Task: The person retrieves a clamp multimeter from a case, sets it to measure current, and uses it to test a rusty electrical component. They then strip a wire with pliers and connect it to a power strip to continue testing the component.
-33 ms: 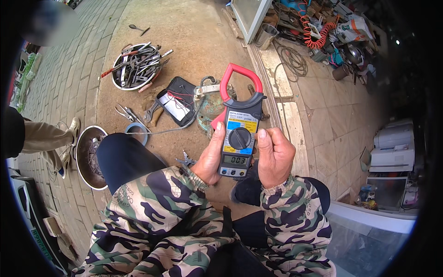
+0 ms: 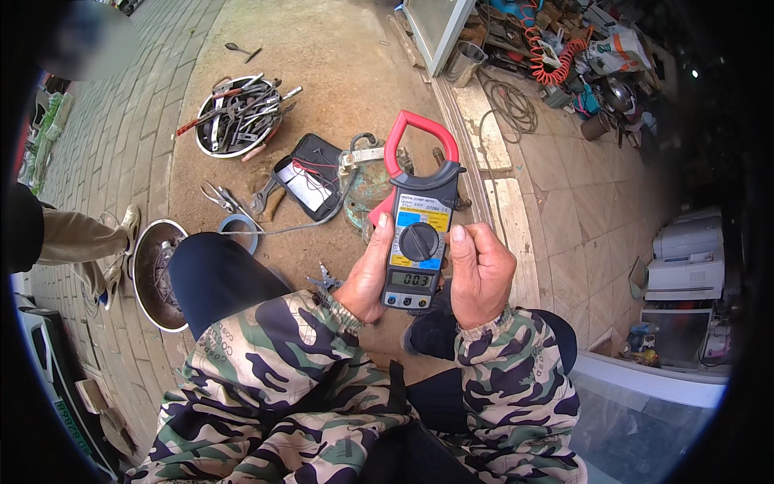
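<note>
Upright in front of me is a clamp meter [image 2: 421, 239] with a red jaw, a round black dial, a lit display and sockets at its lower end. My left hand [image 2: 369, 274] is closed round its left side, the thumb along the edge and the other fingers hidden behind. Closed at the right edge is my right hand [image 2: 482, 274], fingers curled and thumb tip against the casing beside the dial. The red jaw looks closed, with nothing seen inside it. Behind the meter stands a worn greenish pump or motor [image 2: 363, 189] with a grey cable, partly covered.
An open black case [image 2: 317, 173] with red leads and a white sheet lies beyond. Farther left are a basin of tools [image 2: 242, 121], pliers, an adjustable wrench [image 2: 262, 195], a tape roll [image 2: 239, 234] and a metal bowl [image 2: 153, 282]. Another person's legs [image 2: 72, 242] stand left.
</note>
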A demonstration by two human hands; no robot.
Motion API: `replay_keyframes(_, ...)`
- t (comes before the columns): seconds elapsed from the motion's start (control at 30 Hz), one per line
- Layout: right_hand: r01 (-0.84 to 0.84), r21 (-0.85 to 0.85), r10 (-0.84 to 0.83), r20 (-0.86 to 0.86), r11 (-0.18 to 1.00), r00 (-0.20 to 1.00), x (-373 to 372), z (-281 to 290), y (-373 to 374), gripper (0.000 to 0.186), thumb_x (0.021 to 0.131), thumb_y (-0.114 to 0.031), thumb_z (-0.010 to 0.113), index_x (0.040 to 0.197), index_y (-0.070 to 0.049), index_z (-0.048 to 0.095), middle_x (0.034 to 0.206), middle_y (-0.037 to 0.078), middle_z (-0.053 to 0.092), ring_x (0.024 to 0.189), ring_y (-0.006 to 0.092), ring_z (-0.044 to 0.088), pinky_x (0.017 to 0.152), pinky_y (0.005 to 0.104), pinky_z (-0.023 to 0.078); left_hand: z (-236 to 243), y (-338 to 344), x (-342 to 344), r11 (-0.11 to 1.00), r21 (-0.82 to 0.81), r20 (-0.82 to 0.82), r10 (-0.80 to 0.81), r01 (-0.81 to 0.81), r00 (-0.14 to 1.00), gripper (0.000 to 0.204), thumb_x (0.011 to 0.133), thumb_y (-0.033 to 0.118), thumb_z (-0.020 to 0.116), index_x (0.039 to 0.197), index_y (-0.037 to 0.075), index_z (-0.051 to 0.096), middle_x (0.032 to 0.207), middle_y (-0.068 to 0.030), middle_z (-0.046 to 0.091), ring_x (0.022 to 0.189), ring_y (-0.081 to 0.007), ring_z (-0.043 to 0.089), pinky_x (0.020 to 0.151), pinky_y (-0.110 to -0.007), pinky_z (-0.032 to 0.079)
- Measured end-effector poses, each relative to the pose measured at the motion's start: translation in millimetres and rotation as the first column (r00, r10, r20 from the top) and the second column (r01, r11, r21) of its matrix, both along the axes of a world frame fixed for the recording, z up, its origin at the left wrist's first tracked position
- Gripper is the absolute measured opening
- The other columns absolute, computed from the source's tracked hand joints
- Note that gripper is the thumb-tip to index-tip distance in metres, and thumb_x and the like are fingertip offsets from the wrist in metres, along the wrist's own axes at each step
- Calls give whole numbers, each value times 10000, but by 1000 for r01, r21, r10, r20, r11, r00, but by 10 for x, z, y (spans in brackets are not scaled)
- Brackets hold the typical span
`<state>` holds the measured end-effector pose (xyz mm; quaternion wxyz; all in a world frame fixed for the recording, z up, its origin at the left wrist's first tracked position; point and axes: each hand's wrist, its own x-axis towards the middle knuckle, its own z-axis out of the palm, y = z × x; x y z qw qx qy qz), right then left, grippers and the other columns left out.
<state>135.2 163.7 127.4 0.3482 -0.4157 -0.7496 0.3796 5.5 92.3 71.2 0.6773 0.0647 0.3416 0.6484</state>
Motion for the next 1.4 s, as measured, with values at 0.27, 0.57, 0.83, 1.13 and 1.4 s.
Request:
replay_keyframes(0.27, 3, -5, -3, -16, 1000, 1000, -39, 54, -48, 236, 1034, -159, 631, 886, 25, 635, 731, 111, 607, 669, 187, 584, 638, 350, 461, -26, -45, -69, 995, 17, 60, -95, 94, 994, 756, 1054, 700, 361, 1404, 63, 571, 1202, -78, 699, 998, -165, 688, 873, -331, 578)
replay_keyframes(0.57, -120, 239, 81, 165, 964, 983, -199, 4, -168, 137, 904, -47, 735, 898, 21, 616, 794, 93, 544, 632, 210, 544, 558, 336, 422, -269, -6, -33, 993, 119, -287, 45, -11, 957, 655, 1103, 597, 393, 1368, 42, 618, 1303, -14, 618, 1245, -91, 463, 1143, -302, 335)
replay_keyframes(0.83, -122, 308, 70, 174, 943, 982, -351, -160, -166, 145, 897, -41, 722, 861, 23, 597, 761, 107, 544, 621, 234, 528, 577, 375, 408, -301, -73, -129, 975, 209, -368, 148, -74, 918, 601, 1126, 545, 379, 1270, 25, 644, 1188, 13, 603, 1118, -91, 493, 1052, -298, 397)
replay_keyframes(1.13, -89, 285, 32, 198, 954, 980, -344, -146, -104, 177, 859, -54, 796, 842, -21, 623, 765, 110, 589, 600, 281, 608, 547, 386, 470, -316, -58, -159, 971, 209, -328, 181, -115, 927, 548, 1143, 483, 377, 1186, 16, 662, 1085, 23, 621, 978, -75, 542, 900, -267, 473)
replay_keyframes(1.4, -150, 344, 106, 142, 927, 984, -241, -88, -104, 180, 830, 10, 826, 888, -1, 656, 787, 87, 629, 580, 172, 645, 510, 311, 482, -135, -89, -172, 992, 116, -74, 49, -40, 996, 702, 1096, 616, 327, 1445, 34, 507, 1336, -141, 648, 1173, -223, 672, 1028, -382, 557)
